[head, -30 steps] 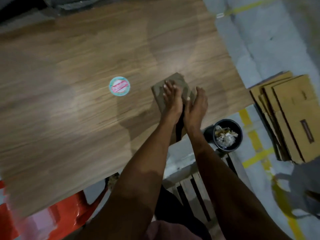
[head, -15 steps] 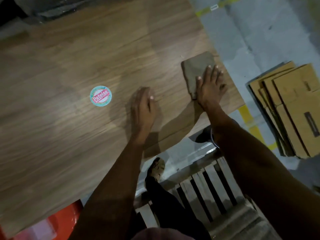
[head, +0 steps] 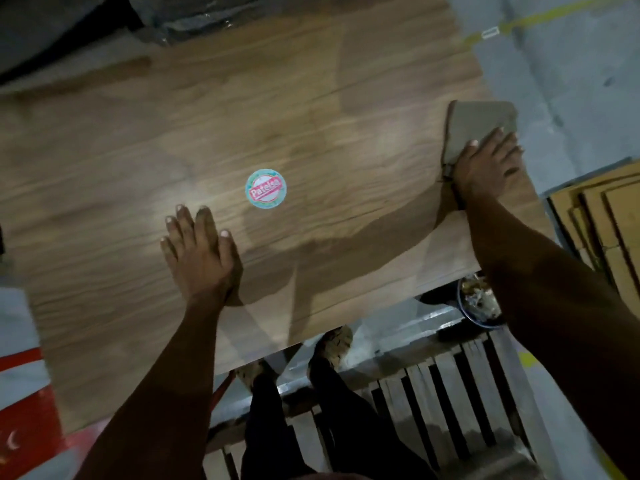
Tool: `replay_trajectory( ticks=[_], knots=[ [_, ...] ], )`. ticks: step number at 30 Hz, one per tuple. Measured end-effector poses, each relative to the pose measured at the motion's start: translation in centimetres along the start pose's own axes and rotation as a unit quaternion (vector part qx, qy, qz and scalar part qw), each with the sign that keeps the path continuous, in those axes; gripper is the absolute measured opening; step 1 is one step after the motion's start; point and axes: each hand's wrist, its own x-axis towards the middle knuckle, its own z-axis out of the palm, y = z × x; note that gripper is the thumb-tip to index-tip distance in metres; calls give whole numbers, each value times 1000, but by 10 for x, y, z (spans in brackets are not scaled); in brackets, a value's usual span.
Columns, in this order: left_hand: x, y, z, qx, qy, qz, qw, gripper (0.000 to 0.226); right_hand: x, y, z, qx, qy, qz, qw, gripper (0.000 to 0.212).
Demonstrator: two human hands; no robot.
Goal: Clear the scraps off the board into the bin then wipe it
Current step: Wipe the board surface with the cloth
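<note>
The right hand (head: 486, 169) presses flat, fingers straight, on a soft folded cloth (head: 479, 124) near the board (head: 311, 116)'s far right corner, the left hand (head: 199, 249) flat and released; limp, it likely needs palm pressure.

A slatted dark wooden pallet (head: 446, 403) lies on the grey concrete floor (head: 568, 64) at five o'clock, and flattened brown cardboard sheets (head: 602, 216) are stacked at three o'clock. At eight o'clock sits a red and white object (head: 24, 407) that is too cropped to identify. Crumpled dark plastic sheeting (head: 180, 19) lies at eleven o'clock.
</note>
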Motion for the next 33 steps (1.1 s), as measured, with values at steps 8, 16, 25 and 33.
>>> replay_trajectory(
  ticks=[8, 16, 25, 33],
  knots=[
    [1, -8, -4, -144, 9, 4, 990, 61, -97, -93, 44, -49, 14, -122, 991, 65],
    [-14, -44, -21, -274, -7, 39, 961, 56, -237, -159, 79, -31, -2, -181, 983, 67],
    [-99, -195, -60, -118, -47, -115, 985, 93, -378, -226, 111, -28, -45, -236, 970, 74],
    [-118, -235, -69, -98, -89, -96, 986, 109, -525, -302, 142, -33, -109, -311, 944, 87]
  ],
)
